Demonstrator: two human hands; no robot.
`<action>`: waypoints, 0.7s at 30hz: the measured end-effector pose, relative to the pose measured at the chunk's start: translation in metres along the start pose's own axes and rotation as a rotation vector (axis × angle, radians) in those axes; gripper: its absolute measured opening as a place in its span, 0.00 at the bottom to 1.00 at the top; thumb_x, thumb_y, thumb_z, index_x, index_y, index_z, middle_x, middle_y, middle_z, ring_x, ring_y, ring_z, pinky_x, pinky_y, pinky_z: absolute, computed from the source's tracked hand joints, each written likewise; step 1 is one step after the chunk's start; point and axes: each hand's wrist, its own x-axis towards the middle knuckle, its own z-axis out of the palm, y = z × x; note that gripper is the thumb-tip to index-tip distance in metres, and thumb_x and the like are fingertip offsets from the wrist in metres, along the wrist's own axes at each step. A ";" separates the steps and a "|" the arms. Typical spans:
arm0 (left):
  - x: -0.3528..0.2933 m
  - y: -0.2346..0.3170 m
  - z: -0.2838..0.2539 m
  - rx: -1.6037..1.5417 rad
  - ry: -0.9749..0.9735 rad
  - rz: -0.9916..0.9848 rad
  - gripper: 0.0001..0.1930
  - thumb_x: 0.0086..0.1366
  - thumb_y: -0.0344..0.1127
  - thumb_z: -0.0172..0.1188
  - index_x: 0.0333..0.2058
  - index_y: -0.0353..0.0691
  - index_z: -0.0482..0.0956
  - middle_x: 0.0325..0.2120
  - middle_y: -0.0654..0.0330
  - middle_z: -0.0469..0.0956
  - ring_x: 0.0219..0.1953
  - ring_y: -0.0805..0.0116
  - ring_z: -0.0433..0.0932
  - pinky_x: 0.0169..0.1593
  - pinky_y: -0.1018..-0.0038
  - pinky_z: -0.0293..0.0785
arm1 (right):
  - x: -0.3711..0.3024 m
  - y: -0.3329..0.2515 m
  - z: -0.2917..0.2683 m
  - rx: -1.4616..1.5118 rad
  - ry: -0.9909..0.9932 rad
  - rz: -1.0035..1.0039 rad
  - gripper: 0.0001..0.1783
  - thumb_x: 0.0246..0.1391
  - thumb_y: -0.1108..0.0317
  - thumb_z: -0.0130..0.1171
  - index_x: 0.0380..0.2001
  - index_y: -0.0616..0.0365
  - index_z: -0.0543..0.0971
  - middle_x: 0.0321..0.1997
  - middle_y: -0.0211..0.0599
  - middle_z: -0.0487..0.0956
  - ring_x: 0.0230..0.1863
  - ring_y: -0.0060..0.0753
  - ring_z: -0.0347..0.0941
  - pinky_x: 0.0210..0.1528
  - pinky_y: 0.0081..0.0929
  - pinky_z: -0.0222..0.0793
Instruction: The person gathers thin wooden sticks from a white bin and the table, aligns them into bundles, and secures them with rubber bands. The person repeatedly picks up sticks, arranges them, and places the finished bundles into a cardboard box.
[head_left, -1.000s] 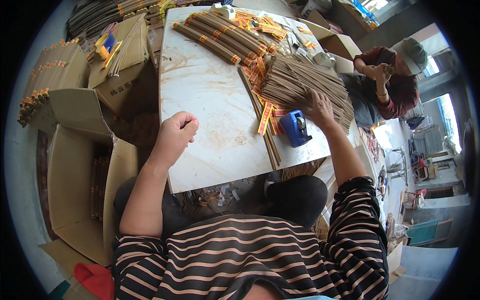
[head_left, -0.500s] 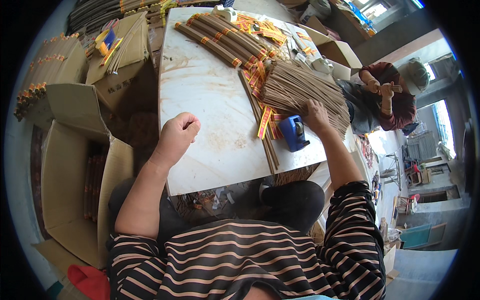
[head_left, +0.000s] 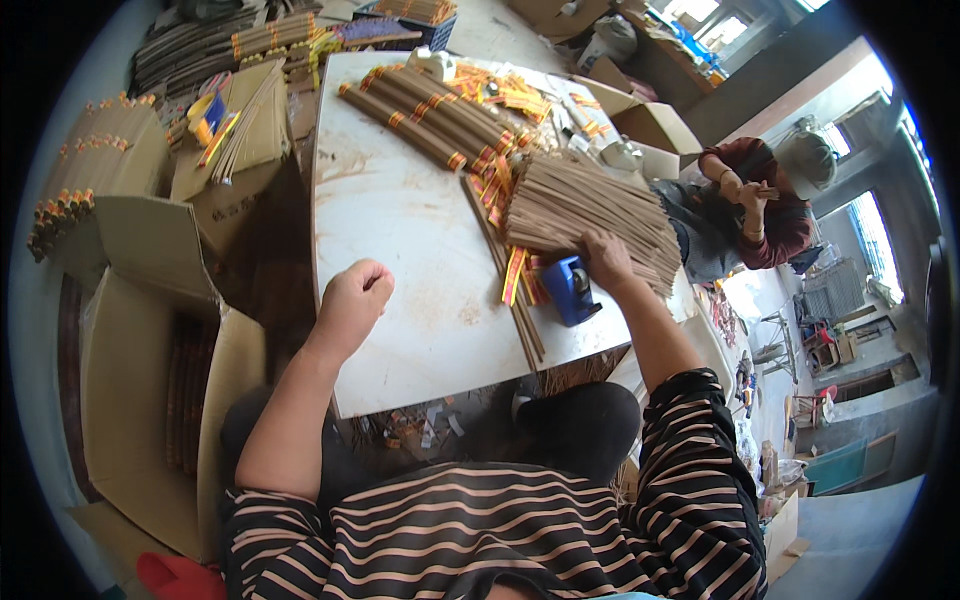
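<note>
A loose pile of thin brown incense sticks [head_left: 590, 208] lies fanned across the right side of the white table. My right hand [head_left: 606, 260] rests on its near edge, fingers bent onto the sticks. Just left of that hand stands a blue tape dispenser [head_left: 570, 290]. My left hand [head_left: 356, 304] hovers over the table's left part, fingers curled and thumb pressed against them; nothing sticks out of it. Between the hands lie a few separate sticks [head_left: 515, 310] and red-and-yellow paper labels [head_left: 513, 275]. Farther back are wrapped stick bundles [head_left: 402, 125] with red-and-yellow bands.
The white table [head_left: 400, 350] has its left edge beside an open cardboard box [head_left: 140, 370] holding dark bundles. More bundles [head_left: 90, 150] are stacked at far left. Beyond the table's right side, a person in a cap [head_left: 765, 200] holds sticks. A cardboard box [head_left: 660, 128] stands behind.
The whole view has shifted, so the table appears lower and slightly left. My right hand has moved only slightly along the pile; my left hand keeps its closed shape.
</note>
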 end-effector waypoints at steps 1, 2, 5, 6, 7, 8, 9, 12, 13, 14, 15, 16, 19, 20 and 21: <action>0.001 -0.002 0.000 -0.003 -0.001 0.001 0.08 0.60 0.33 0.54 0.26 0.34 0.74 0.16 0.65 0.70 0.19 0.79 0.67 0.24 0.78 0.65 | 0.000 0.003 -0.002 -0.001 0.003 -0.015 0.09 0.47 0.69 0.51 0.34 0.52 0.75 0.42 0.42 0.74 0.48 0.47 0.68 0.48 0.41 0.63; 0.003 -0.003 0.001 -0.007 -0.002 0.002 0.08 0.60 0.33 0.54 0.26 0.33 0.74 0.16 0.65 0.70 0.19 0.79 0.67 0.24 0.78 0.65 | 0.001 0.005 -0.003 -0.003 0.005 -0.030 0.08 0.46 0.69 0.52 0.33 0.51 0.75 0.41 0.41 0.74 0.48 0.47 0.68 0.48 0.40 0.63; 0.004 -0.002 0.001 -0.003 0.004 0.014 0.08 0.59 0.33 0.54 0.27 0.33 0.75 0.16 0.64 0.71 0.18 0.78 0.68 0.24 0.78 0.65 | 0.001 0.006 -0.011 -0.020 0.011 -0.048 0.08 0.44 0.69 0.53 0.32 0.51 0.76 0.41 0.40 0.74 0.47 0.46 0.67 0.46 0.40 0.64; 0.004 -0.002 0.002 -0.005 0.002 0.013 0.08 0.59 0.33 0.54 0.27 0.33 0.75 0.16 0.64 0.71 0.18 0.78 0.68 0.24 0.78 0.65 | 0.000 0.007 -0.012 -0.027 0.000 -0.052 0.08 0.44 0.69 0.53 0.32 0.52 0.76 0.41 0.40 0.74 0.48 0.46 0.67 0.46 0.40 0.64; 0.004 0.000 0.002 -0.006 0.005 0.012 0.08 0.59 0.33 0.54 0.27 0.33 0.75 0.16 0.64 0.71 0.18 0.78 0.68 0.24 0.78 0.65 | -0.001 0.010 -0.009 -0.043 0.031 -0.057 0.09 0.46 0.64 0.57 0.32 0.54 0.75 0.39 0.42 0.75 0.46 0.48 0.69 0.45 0.41 0.64; 0.005 0.003 0.003 -0.008 0.007 0.011 0.08 0.59 0.33 0.54 0.27 0.33 0.75 0.16 0.64 0.71 0.18 0.78 0.68 0.24 0.78 0.65 | 0.000 0.013 -0.008 -0.043 0.032 -0.036 0.09 0.46 0.64 0.57 0.31 0.54 0.74 0.38 0.42 0.75 0.45 0.48 0.70 0.45 0.41 0.64; 0.002 0.002 0.003 -0.007 0.014 0.000 0.08 0.59 0.33 0.54 0.27 0.33 0.75 0.16 0.64 0.71 0.18 0.78 0.68 0.24 0.78 0.65 | 0.000 0.009 -0.007 -0.036 0.025 -0.021 0.09 0.45 0.63 0.57 0.31 0.54 0.74 0.37 0.42 0.76 0.44 0.48 0.70 0.45 0.42 0.64; 0.004 0.000 0.001 0.010 0.006 0.022 0.08 0.59 0.32 0.53 0.26 0.33 0.74 0.16 0.64 0.71 0.18 0.78 0.68 0.24 0.78 0.65 | 0.006 0.005 -0.015 -0.005 0.040 -0.012 0.07 0.49 0.63 0.52 0.30 0.54 0.72 0.32 0.45 0.76 0.39 0.50 0.73 0.39 0.44 0.67; 0.004 0.002 0.000 0.014 0.002 0.029 0.08 0.59 0.32 0.53 0.25 0.33 0.73 0.15 0.64 0.70 0.18 0.78 0.68 0.24 0.78 0.65 | 0.008 0.001 -0.020 0.011 0.055 0.000 0.06 0.50 0.64 0.52 0.30 0.53 0.72 0.31 0.44 0.77 0.37 0.50 0.73 0.37 0.45 0.67; 0.003 0.000 -0.001 0.017 0.005 0.025 0.08 0.59 0.32 0.53 0.25 0.33 0.73 0.15 0.64 0.70 0.18 0.78 0.68 0.24 0.78 0.65 | 0.009 -0.002 -0.021 0.028 0.069 0.013 0.06 0.50 0.65 0.51 0.31 0.52 0.72 0.31 0.43 0.77 0.36 0.49 0.73 0.36 0.45 0.68; 0.004 -0.001 0.001 0.014 0.000 0.032 0.09 0.59 0.33 0.53 0.25 0.33 0.73 0.15 0.64 0.70 0.18 0.78 0.68 0.24 0.78 0.65 | 0.010 0.004 -0.020 0.008 0.108 -0.009 0.06 0.50 0.66 0.51 0.32 0.52 0.72 0.31 0.43 0.77 0.36 0.50 0.73 0.36 0.45 0.68; 0.005 -0.001 0.002 0.010 -0.005 0.040 0.09 0.59 0.33 0.53 0.25 0.33 0.73 0.15 0.64 0.70 0.18 0.79 0.68 0.24 0.78 0.65 | 0.010 0.010 -0.019 -0.011 0.147 -0.031 0.06 0.50 0.68 0.50 0.33 0.51 0.72 0.32 0.43 0.76 0.37 0.50 0.73 0.37 0.45 0.68; 0.003 0.002 0.001 -0.012 -0.005 0.005 0.09 0.60 0.33 0.53 0.27 0.33 0.74 0.16 0.65 0.71 0.19 0.79 0.68 0.24 0.78 0.66 | 0.013 0.006 -0.031 -0.029 0.160 -0.090 0.08 0.48 0.71 0.49 0.35 0.52 0.71 0.33 0.44 0.76 0.37 0.50 0.73 0.39 0.44 0.68; 0.002 0.002 -0.001 -0.022 -0.004 -0.002 0.09 0.60 0.34 0.53 0.27 0.33 0.74 0.16 0.65 0.71 0.19 0.79 0.68 0.24 0.79 0.66 | 0.015 0.002 -0.036 -0.044 0.140 -0.080 0.09 0.48 0.71 0.49 0.35 0.52 0.71 0.33 0.44 0.76 0.38 0.50 0.73 0.39 0.44 0.68; 0.002 0.002 0.000 -0.027 -0.007 0.001 0.09 0.60 0.34 0.53 0.27 0.34 0.75 0.16 0.65 0.71 0.19 0.79 0.68 0.25 0.79 0.66 | 0.018 0.003 -0.038 -0.067 0.164 -0.063 0.08 0.49 0.71 0.47 0.35 0.52 0.70 0.33 0.45 0.76 0.38 0.50 0.73 0.39 0.43 0.68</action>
